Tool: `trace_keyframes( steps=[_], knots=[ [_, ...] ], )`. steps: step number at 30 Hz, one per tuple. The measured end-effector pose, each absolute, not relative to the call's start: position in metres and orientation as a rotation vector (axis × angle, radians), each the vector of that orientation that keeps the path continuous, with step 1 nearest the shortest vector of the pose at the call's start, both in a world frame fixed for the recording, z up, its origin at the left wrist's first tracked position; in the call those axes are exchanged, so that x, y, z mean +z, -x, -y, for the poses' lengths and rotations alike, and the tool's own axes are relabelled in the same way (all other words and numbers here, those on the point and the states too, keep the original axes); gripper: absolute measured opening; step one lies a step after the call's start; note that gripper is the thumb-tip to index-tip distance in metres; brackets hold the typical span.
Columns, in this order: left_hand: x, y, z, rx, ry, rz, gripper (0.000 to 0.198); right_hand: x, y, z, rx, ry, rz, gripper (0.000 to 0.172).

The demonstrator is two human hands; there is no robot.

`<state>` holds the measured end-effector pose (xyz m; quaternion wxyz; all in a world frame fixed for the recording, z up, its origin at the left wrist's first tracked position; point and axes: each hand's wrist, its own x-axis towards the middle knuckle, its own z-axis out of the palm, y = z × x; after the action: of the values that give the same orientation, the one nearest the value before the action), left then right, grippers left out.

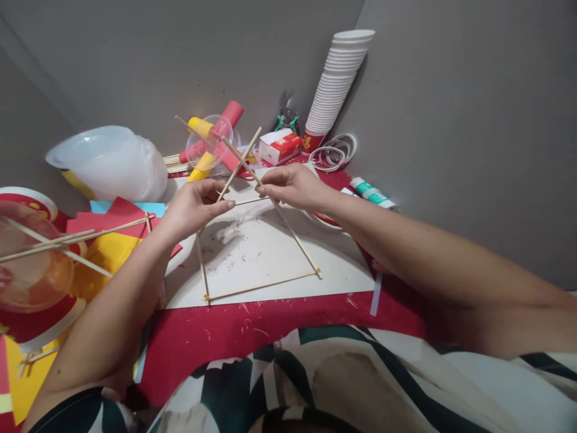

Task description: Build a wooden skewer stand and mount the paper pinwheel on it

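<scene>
A frame of thin wooden sticks (264, 285) stands over a white board (342, 258), its near corners bound with small yellowish ties. My left hand (198, 204) pinches the left slanting stick (238, 168), thumb and fingers closed on it. On the right slanting stick (295, 237), the fingers of my right hand (291, 185) are closed too. Above and between the hands the two sticks cross in an X. A thin crosspiece (251, 201) runs between them just below my fingers. What else the fingertips cover is hidden.
Stacked paper cups (340, 78) lean at the back right, near green-handled pruners (288, 117), a red-white box (280, 147) and coiled cable (333, 153). Red and yellow rolls (229, 117) lie behind. Coloured paper (110, 240), other sticks and a clear orange-tinted container (36, 264) crowd the left.
</scene>
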<state>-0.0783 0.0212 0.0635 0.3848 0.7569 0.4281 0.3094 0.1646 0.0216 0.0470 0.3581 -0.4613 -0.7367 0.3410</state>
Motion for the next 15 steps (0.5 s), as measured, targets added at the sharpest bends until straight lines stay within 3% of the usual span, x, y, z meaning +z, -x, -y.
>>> trace_keyframes(
  steps=[8, 15],
  knots=[
    [0.053, 0.082, -0.032, 0.626, -2.191, -1.467, 0.017, 0.042, -0.157, -0.042, 0.734, 1.099, 2.007, 0.014],
    [0.056, 0.08, -0.03, 0.541, -2.31, -1.593, 0.015, 0.042, -0.151, -0.049, 0.708, 1.125, 1.973, 0.013]
  ],
)
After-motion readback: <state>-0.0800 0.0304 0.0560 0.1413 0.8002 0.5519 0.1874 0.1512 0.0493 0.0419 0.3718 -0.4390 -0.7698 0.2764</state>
